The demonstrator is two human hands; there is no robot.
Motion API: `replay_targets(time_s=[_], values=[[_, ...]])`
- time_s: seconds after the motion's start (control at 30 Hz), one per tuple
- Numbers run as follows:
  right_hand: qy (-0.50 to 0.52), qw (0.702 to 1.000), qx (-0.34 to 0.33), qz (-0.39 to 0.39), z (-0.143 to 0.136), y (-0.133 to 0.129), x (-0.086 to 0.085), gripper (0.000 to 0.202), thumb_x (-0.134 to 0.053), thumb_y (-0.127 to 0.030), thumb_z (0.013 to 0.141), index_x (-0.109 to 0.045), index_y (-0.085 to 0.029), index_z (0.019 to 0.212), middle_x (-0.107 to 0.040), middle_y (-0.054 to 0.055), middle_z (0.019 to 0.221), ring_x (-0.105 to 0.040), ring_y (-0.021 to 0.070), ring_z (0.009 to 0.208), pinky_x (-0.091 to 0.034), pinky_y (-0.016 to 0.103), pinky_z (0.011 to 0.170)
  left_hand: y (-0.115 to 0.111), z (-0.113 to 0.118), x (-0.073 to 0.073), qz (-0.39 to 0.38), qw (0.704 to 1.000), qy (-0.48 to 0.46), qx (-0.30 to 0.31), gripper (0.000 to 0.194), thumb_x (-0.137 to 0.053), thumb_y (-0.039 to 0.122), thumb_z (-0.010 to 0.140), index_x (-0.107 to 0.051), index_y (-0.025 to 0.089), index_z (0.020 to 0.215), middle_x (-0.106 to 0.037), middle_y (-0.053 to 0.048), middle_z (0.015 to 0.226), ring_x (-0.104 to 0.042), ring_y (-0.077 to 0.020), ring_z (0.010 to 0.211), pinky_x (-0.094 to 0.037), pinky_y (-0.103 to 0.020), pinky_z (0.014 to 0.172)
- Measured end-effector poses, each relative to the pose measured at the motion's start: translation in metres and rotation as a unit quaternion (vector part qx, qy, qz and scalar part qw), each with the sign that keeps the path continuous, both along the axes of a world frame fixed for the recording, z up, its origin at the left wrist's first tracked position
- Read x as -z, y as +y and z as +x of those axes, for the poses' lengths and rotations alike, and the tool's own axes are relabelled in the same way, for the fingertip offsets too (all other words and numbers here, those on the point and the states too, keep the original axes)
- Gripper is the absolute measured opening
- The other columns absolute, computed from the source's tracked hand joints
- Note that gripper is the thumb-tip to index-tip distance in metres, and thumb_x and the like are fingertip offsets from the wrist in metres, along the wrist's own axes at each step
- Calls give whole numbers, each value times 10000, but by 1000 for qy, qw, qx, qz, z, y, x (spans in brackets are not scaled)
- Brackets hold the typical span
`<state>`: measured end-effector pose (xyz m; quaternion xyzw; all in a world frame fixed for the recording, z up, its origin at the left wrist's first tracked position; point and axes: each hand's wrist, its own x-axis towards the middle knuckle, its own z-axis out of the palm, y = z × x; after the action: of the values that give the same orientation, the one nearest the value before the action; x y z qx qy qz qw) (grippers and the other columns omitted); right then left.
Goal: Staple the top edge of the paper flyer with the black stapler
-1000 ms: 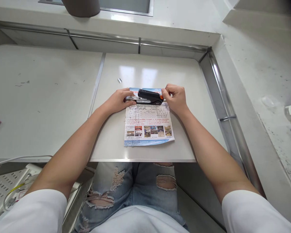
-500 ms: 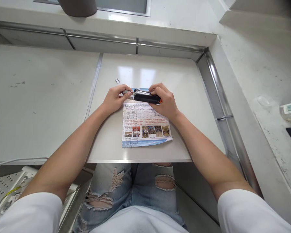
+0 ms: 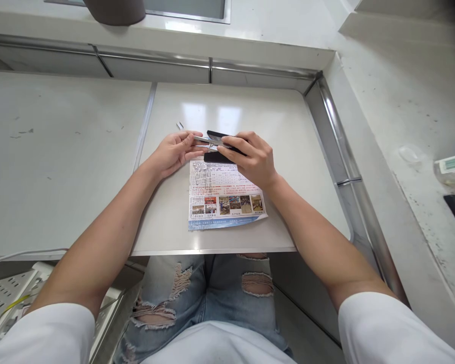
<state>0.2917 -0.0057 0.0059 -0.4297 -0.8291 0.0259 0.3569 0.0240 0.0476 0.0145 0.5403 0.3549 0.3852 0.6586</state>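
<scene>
A black stapler (image 3: pixel 217 157) is held above a printed sheet (image 3: pixel 227 174), its jaws spread and its silver metal strip showing between the black parts. My right hand (image 3: pixel 254 154) grips its rear end, fingers across the metal part and the upper arm. On the other side, my left hand (image 3: pixel 178 150) has its thumb and fingers on the front end of the metal strip. Rows of staples line the left side of the sheet, which has text and small photos. Two small silver staple pieces (image 3: pixel 179 125) lie just beyond my left hand.
The white table (image 3: pixel 288 131) has a seam left of the sheet and loose staples (image 3: pixel 25 132) on its left part. A metal rail (image 3: pixel 163 59) runs along the back and right. A dark pot (image 3: pixel 116 11) stands behind; a clear labelled package (image 3: pixel 453 169) lies on the right ledge.
The stapler has opened wider, and its metal strip now stands apart from the black base. My right fingers have shifted onto the metal part; my left fingers have straightened around the front end.
</scene>
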Motion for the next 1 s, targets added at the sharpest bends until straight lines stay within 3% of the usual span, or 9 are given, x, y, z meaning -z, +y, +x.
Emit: replay_targets(time_s=[0.2, 0.37, 0.53, 0.63, 0.73, 0.87, 1.0], values=[[3, 1000, 10, -10, -2, -1, 0, 257, -725, -421, 1021, -732, -420, 1278, -754, 22, 1303, -633, 336, 1274, -568, 558, 1020, 2, -3, 1, -22, 1000, 0, 0, 332, -820, 466, 1003, -780, 139, 1038, -818, -153, 1034, -827, -239, 956, -700, -298, 811], [45, 996, 66, 37, 0, 0, 1, 282, -696, -360, 1016, -712, -414, 1292, -735, 35, 1285, -630, 351, 1258, -543, 598, 1042, 7, -5, 4, -5, 999, -2, -53, 259, -798, 429, 1027, -738, 177, 1029, -778, -73, 935, -738, -116, 720, -625, -220, 648], [130, 986, 103, 4, 4, 6, 3, 242, -732, -423, 970, -728, -306, 1181, -710, 86, 1196, -675, 304, 1080, -580, 506, 910, 12, -11, 4, 65, 992, 17, -106, 351, -711, 590, 1047, -635, 257, 969, -558, 45, 654, -508, -98, 499, -374, -230, 422], [168, 980, 82, -64, 5, 10, 5, 220, -795, -433, 906, -730, -262, 1028, -711, 58, 1004, -660, 246, 909, -566, 422, 810, 11, -13, 2, 75, 993, 26, -92, 399, -705, 632, 1024, -585, 267, 917, -383, 76, 575, -376, -107, 447, -280, -247, 395], [181, 974, 66, -119, 6, 12, 6, 207, -834, -399, 854, -727, -251, 950, -696, 32, 897, -633, 231, 874, -542, 393, 783, 9, -12, 0, 69, 994, 44, -70, 417, -706, 627, 1001, -557, 264, 861, -294, 82, 564, -307, -113, 436, -234, -258, 388], [204, 962, 49, -173, 7, 13, 6, 204, -865, -340, 783, -742, -237, 909, -685, 6, 845, -611, 208, 827, -509, 368, 761, 6, -12, -7, 59, 996, 33, -62, 382, -586, 610, 1034, -633, 258, 892, -333, 49, 593, -339, -127, 449, -237, -281, 386], [216, 956, 24, -197, 8, 14, 5, 198, -878, -312, 757, -759, -217, 885, -699, -8, 825, -597, 175, 762, -466, 342, 730, 1, -12, -13, 53, 996, 2, -66, 361, -553, 547, 1046, -742, 242, 1090, -447, 17, 666, -377, -124, 472, -266, -286, 378]])
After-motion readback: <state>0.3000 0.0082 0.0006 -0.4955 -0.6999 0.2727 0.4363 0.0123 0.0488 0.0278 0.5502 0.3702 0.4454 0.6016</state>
